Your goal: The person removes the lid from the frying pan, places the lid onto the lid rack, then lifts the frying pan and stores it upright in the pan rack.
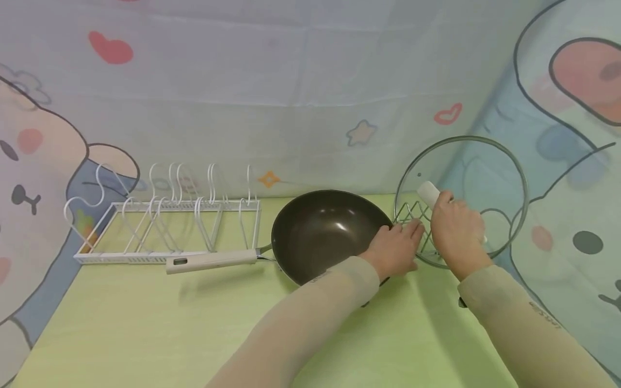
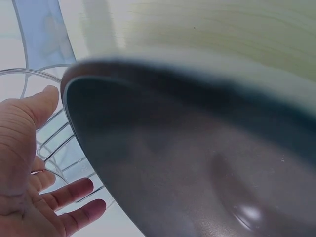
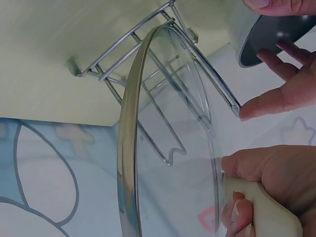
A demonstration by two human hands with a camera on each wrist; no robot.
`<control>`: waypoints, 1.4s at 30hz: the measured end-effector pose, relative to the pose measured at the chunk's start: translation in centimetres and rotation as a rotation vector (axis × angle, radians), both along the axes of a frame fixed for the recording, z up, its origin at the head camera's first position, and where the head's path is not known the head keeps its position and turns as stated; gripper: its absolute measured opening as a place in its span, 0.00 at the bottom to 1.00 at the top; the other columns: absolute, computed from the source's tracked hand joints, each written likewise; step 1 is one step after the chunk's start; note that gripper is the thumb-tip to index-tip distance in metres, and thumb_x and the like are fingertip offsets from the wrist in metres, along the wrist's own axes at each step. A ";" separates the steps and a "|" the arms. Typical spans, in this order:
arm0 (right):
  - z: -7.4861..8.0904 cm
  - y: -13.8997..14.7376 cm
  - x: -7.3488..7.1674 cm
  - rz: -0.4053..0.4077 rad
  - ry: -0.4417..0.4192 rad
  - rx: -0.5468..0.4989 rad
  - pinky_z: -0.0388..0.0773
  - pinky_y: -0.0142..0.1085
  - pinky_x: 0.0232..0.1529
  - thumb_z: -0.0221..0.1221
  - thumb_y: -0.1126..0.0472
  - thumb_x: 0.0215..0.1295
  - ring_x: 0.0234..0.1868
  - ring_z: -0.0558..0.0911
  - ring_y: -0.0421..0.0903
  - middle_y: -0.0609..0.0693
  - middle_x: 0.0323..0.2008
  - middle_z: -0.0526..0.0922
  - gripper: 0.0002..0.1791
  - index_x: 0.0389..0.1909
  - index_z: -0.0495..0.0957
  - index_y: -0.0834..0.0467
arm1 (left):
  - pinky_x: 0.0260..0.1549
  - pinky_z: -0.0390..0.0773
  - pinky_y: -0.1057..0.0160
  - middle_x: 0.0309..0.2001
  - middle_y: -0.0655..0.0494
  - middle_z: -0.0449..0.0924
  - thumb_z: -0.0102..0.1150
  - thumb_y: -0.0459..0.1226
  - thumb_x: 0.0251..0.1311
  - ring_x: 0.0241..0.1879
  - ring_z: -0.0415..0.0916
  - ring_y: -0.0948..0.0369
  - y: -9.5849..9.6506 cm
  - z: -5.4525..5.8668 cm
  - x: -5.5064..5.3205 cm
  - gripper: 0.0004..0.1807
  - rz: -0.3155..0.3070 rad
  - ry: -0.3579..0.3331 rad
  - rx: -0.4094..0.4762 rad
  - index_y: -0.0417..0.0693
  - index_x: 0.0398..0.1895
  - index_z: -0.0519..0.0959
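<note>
My right hand (image 1: pixel 456 231) grips the pale handle (image 1: pixel 428 193) of a clear glass lid (image 1: pixel 477 172) with a metal rim. The lid stands nearly upright, its lower edge within a chrome wire rack (image 3: pixel 131 35) in the right wrist view. My left hand (image 1: pixel 395 250) is beside that rack with fingers spread, one fingertip touching the end of a wire. Left of the rack stands a dark frying pan (image 1: pixel 325 231), tilted with its inside facing up and toward me. The pan's rim comes close to my left thumb (image 2: pixel 47 103) in the left wrist view.
A long white rack (image 1: pixel 121 260) with curved upright dividers runs along the back left. The pan's cream handle (image 1: pixel 213 261) reaches left in front of it. Printed cloth (image 1: pixel 310 81) hangs behind and at both sides of the green tabletop (image 1: pixel 145 323).
</note>
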State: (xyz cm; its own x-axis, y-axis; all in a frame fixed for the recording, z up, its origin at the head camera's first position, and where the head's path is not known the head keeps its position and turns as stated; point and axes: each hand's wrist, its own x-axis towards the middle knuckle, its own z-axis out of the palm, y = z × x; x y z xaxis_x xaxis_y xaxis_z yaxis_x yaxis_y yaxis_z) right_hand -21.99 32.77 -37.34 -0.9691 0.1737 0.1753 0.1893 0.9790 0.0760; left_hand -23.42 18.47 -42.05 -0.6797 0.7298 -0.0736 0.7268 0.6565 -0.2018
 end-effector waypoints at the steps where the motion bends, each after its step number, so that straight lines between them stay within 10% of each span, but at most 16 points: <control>1: 0.0 0.0 -0.1 0.004 0.006 -0.002 0.79 0.58 0.21 0.55 0.68 0.76 0.28 0.84 0.69 0.78 0.35 0.79 0.26 0.65 0.59 0.80 | 0.77 0.69 0.58 0.89 0.62 0.38 0.48 0.68 0.75 0.84 0.56 0.58 -0.1 0.0 -0.1 0.51 0.003 -0.001 -0.002 0.58 0.89 0.40; 10: -0.1 -0.5 -0.8 0.045 -0.003 0.010 0.79 0.57 0.19 0.55 0.67 0.78 0.26 0.84 0.67 0.79 0.36 0.80 0.26 0.65 0.59 0.80 | 0.76 0.70 0.60 0.90 0.62 0.35 0.46 0.69 0.76 0.84 0.57 0.61 -1.2 0.0 -0.4 0.52 0.004 -0.001 -0.044 0.58 0.89 0.38; 18: 0.2 0.4 -1.0 0.096 0.006 0.047 0.78 0.54 0.17 0.54 0.68 0.78 0.24 0.83 0.64 0.76 0.33 0.80 0.24 0.64 0.59 0.81 | 0.74 0.71 0.59 0.89 0.60 0.42 0.49 0.69 0.74 0.80 0.63 0.60 -5.0 2.8 -0.1 0.51 -0.086 0.051 -0.034 0.56 0.89 0.45; 28: 0.5 1.6 -0.4 0.123 -0.007 0.034 0.75 0.53 0.17 0.57 0.65 0.76 0.22 0.81 0.62 0.73 0.28 0.79 0.26 0.63 0.61 0.78 | 0.77 0.68 0.45 0.88 0.52 0.50 0.63 0.62 0.71 0.80 0.64 0.49 -18.9 3.5 -0.5 0.52 -0.038 -0.055 0.174 0.48 0.87 0.53; 35: 1.0 2.4 0.5 0.149 0.032 0.214 0.79 0.57 0.29 0.72 0.47 0.68 0.35 0.79 0.70 0.77 0.40 0.76 0.44 0.64 0.66 0.78 | 0.77 0.68 0.41 0.83 0.46 0.61 0.67 0.59 0.69 0.77 0.67 0.43 -27.7 3.7 -1.2 0.49 0.076 0.075 0.273 0.42 0.83 0.61; 42: 1.7 1.8 1.3 0.181 0.143 0.247 0.72 0.61 0.48 0.73 0.38 0.63 0.48 0.74 0.71 0.72 0.49 0.74 0.52 0.72 0.63 0.70 | 0.76 0.68 0.40 0.81 0.42 0.65 0.70 0.58 0.66 0.75 0.69 0.40 -32.3 2.1 -0.2 0.50 0.063 0.184 0.352 0.37 0.80 0.64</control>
State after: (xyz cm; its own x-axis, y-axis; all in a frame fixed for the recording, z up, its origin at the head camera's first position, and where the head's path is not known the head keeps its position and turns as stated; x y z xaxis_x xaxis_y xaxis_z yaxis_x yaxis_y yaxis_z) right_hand -20.72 34.57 -35.68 -0.9430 -0.0640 0.3266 0.0394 0.9529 0.3008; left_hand -23.61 -13.87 -39.94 -0.7027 0.6448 0.3008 0.6553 0.7512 -0.0795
